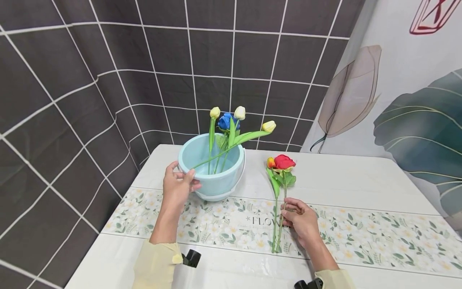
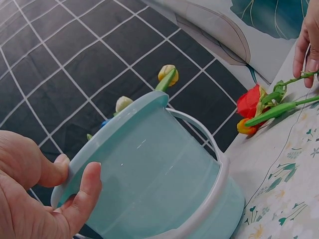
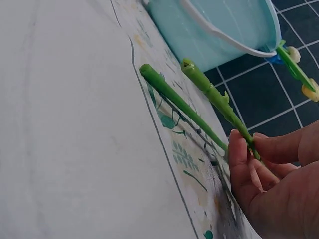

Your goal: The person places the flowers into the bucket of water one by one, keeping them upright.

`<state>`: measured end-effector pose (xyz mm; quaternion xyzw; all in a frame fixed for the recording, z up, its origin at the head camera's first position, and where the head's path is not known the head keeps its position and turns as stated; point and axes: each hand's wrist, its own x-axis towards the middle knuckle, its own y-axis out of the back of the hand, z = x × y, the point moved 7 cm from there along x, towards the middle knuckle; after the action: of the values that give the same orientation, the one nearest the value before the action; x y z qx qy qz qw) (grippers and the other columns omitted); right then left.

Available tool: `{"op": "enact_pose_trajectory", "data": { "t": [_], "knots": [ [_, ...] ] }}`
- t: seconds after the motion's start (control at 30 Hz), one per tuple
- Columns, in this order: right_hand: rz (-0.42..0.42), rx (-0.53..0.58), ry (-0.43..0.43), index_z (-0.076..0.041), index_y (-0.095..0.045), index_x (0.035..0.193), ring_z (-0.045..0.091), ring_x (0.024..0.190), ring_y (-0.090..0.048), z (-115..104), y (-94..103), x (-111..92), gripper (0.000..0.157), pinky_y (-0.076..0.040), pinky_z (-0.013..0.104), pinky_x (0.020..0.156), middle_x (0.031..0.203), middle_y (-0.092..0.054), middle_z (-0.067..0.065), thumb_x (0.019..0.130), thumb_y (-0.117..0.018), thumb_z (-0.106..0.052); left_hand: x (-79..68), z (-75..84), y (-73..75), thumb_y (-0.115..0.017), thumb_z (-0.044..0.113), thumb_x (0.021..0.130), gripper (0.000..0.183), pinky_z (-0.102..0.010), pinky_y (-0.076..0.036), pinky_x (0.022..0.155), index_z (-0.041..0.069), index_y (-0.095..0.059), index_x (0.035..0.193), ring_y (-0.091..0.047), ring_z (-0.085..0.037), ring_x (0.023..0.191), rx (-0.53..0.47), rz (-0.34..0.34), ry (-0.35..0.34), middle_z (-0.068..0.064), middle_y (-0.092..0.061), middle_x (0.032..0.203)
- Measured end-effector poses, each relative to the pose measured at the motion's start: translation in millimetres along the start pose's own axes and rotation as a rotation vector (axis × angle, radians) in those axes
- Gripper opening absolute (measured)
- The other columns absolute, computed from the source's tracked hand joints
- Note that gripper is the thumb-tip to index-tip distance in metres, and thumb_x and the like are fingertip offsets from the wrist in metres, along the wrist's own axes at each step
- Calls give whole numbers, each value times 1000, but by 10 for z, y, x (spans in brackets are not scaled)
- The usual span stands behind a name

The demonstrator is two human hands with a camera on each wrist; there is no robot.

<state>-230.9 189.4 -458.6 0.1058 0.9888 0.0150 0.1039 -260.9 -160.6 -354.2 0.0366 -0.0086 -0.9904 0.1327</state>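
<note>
My left hand [image 1: 175, 190] grips the near-left rim of a light blue bucket [image 1: 221, 184], thumb by the edge. Inside the bucket stand a blue rose [image 1: 225, 121], a yellow tulip [image 1: 214, 112], a white tulip [image 1: 240, 112] and another pale yellow tulip [image 1: 268, 126] that leans far right. To the right, my right hand [image 1: 303, 221] pinches the thorny stem [image 3: 224, 107] of a red rose [image 1: 284, 162] between thumb and fingertips. Beside it an orange-yellow tulip [image 1: 271, 162] lies along the table, its stem [image 3: 184, 107] apart from the pinching fingertips.
A white table [image 1: 353, 176] carries a printed band of flowers [image 1: 361, 233] across its middle. Dark cloth with white grid lines [image 1: 252, 52] hangs behind and to the left. At the right hangs a leaf-patterned curtain [image 1: 415, 120]. The bucket's white handle [image 2: 219, 164] hangs down its side.
</note>
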Motion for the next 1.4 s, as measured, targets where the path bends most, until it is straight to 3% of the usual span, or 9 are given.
{"op": "enact_pose_trajectory", "data": {
  "t": [0.37,0.53,0.73,1.07,1.4],
  "knots": [
    [19,67,33,-1,-49,134,8,82,-61,-80,55,-59,43,-62,23,67,115,-59,9,92,-58,3,-11,5,1,-53,12,99,66,-23,-63,77,12,-14,153,-67,-14,74,16,3,2,-16,-42,111],
    [64,96,57,-2,-49,134,7,86,-63,-148,93,-98,43,-62,23,71,111,-61,4,92,-59,4,-27,10,16,-53,13,99,67,-23,-63,77,12,-13,153,-68,-14,73,25,6,3,-16,-43,111],
    [140,192,113,-2,-54,127,5,79,-64,-270,138,-152,41,-62,20,66,101,-63,-2,89,-59,10,-43,5,21,-53,14,100,68,-23,-63,78,13,-12,154,-68,-14,72,31,3,8,-17,-43,112],
    [201,326,218,-3,-57,123,8,75,-63,-587,152,-209,38,-62,20,64,110,-59,10,88,-58,13,-35,-12,9,-52,14,100,68,-23,-63,79,13,-11,154,-68,-14,73,29,-5,5,-17,-43,113],
    [194,345,380,-3,-60,122,10,74,-62,-1064,34,-202,41,-63,21,65,109,-56,10,86,-60,16,-29,-3,9,-52,13,100,67,-22,-63,77,11,-12,153,-68,-15,75,19,-5,-9,-18,-43,112]
  ]
}}
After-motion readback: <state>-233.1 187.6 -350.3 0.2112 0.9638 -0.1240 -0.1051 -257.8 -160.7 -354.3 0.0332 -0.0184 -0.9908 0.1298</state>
